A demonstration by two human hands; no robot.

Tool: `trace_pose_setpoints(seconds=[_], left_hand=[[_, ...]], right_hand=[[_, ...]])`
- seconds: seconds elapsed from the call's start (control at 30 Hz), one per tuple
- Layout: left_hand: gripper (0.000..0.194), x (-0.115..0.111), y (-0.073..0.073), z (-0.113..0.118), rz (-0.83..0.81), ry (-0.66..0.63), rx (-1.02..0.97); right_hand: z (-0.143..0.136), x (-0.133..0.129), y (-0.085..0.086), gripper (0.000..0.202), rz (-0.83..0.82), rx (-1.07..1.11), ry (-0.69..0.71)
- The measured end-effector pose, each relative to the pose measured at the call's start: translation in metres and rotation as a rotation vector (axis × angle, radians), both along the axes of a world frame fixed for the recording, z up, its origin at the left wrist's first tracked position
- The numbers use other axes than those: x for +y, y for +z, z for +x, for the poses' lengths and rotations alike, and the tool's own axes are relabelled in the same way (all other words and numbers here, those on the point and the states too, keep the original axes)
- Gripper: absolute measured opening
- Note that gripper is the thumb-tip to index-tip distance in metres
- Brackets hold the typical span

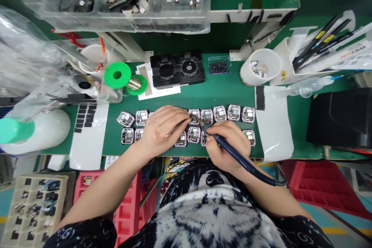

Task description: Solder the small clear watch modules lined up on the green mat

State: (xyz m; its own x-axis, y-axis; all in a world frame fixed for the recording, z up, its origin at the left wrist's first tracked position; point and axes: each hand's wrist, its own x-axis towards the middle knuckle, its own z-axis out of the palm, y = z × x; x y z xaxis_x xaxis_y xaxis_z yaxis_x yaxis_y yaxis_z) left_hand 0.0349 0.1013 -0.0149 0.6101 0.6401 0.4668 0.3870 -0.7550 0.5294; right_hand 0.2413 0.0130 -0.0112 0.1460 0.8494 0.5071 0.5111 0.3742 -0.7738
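Note:
In the head view my right hand (228, 145) is closed around a soldering iron (236, 156), whose dark cord runs back along the forearm. Its tip points at an open smartwatch case (194, 117) with a circuit board inside, in the back row. My left hand (161, 130) reaches over both rows with fingers pinched on thin metal tweezers (173, 128); their tips meet the left side of that same case. More open watch cases, such as one at the front (193, 134), lie in two rows on the green mat, several partly hidden under my hands.
Behind the rows stand a solder spool (117, 74), a black fixture (178, 69), a small box of black parts (219, 66) and a white cup (260, 68). White sheets (273, 124) and a black box (340, 118) lie right; a bottle (40, 130) stands left.

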Motion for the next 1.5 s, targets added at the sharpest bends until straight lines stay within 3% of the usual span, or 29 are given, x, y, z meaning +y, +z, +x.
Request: trace_pose_setpoints(seconds=[0.77,1.07,1.5], left_hand=[[0.024,0.0003,0.0006,-0.0001,-0.012,-0.009,-0.011],[0.019,-0.0026,0.0082,0.0009,-0.058,0.073,-0.085],[0.027,0.0005,0.0028,-0.0027,-0.109,-0.032,-0.077]], right_hand=[[-0.0006,0.0034,-0.0017,0.024,0.018,-0.019,0.042],[-0.0003,0.0018,0.0001,0.021,0.004,-0.012,0.016],[0.0014,-0.0003,0.0003,0.021,-0.005,0.001,0.009]])
